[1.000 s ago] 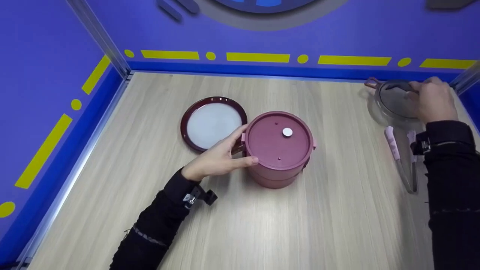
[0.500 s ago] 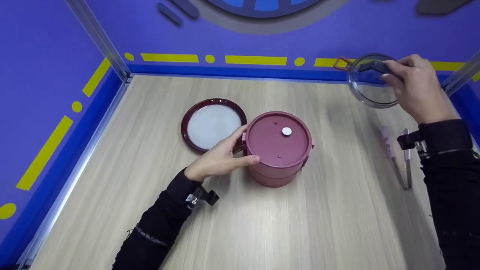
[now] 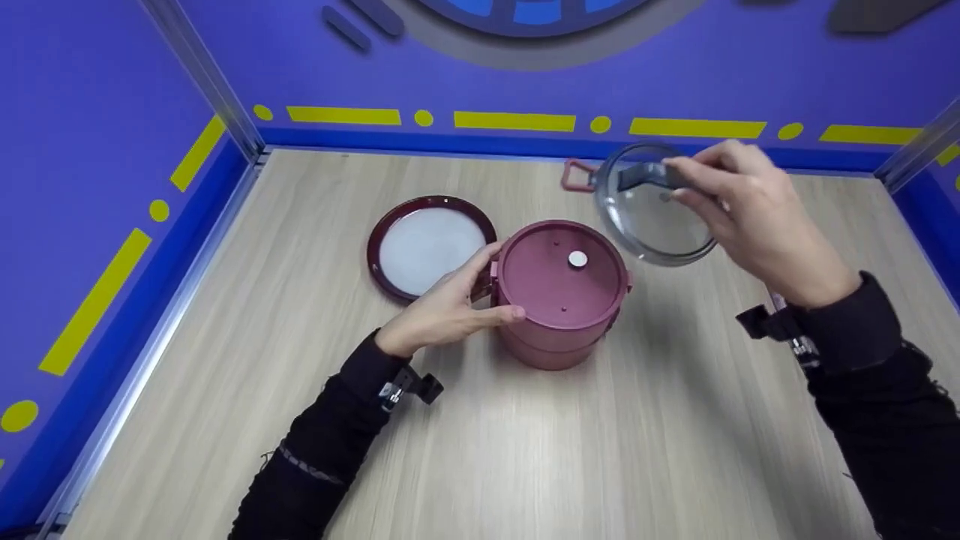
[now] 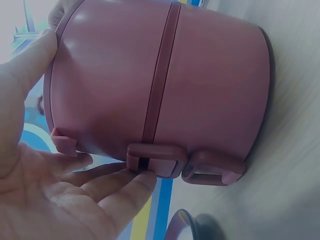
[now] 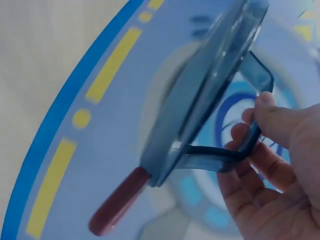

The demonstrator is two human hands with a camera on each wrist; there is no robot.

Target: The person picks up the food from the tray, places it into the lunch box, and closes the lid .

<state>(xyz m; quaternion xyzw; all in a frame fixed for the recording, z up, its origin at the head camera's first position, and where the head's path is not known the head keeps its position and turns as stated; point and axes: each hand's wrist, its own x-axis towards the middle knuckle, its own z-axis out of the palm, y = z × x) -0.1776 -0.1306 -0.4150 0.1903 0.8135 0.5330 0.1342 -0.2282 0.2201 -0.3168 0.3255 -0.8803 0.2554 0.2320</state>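
Note:
A dusky-pink round lunch box (image 3: pixel 559 345) with a band round its middle and a white knob on its lid stands upright on the table. My left hand (image 3: pixel 446 311) holds it from the left, thumb at the top rim and fingers by the side clasps (image 4: pixel 157 160). To the right and above, my right hand (image 3: pixel 757 210) grips a clear round lid (image 3: pixel 660 217) by its dark arched handle (image 5: pixel 215 157). That lid is tilted, clear of the table, with a red clasp loop (image 3: pixel 579 176) sticking out leftward.
A dark-red-rimmed plate (image 3: pixel 379 274) with a pale centre lies behind my left hand, close to the lunch box. Tongs are mostly hidden behind my right wrist, with a bit of pink handle (image 3: pixel 777 298) showing. Blue-purple walls bound the table at the back and sides.
My right hand has lifted the clear lid off the table at the far right and brought it left, close to the lunch box. My left hand has kept its hold on the box.

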